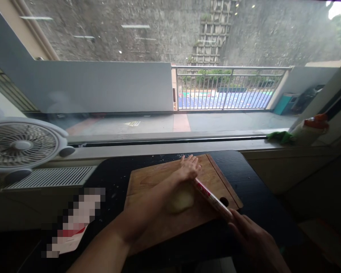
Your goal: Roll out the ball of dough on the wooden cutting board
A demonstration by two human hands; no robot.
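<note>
A wooden cutting board (150, 180) lies on the black table, a groove along its right edge and a round hole near its near right corner. On it rests a lump of pale dough (182, 200), partly hidden by my left forearm. My left hand (190, 167) is at the board's far side, its fingers stretched out and spread. Right by the heel of that hand is the far end of a rolling pin (211, 198), in clear wrapping with red print. At the near right, my right hand (251, 231) is closed around the pin's near end.
White specks dot the black table (113, 167). A partly blurred card (74, 240) with a red patch lies at the left. Beyond are a white fan (22, 144), a vent grille (53, 177) and a window sill (170, 148) with a green cloth (281, 137) and an orange-capped bottle (309, 131).
</note>
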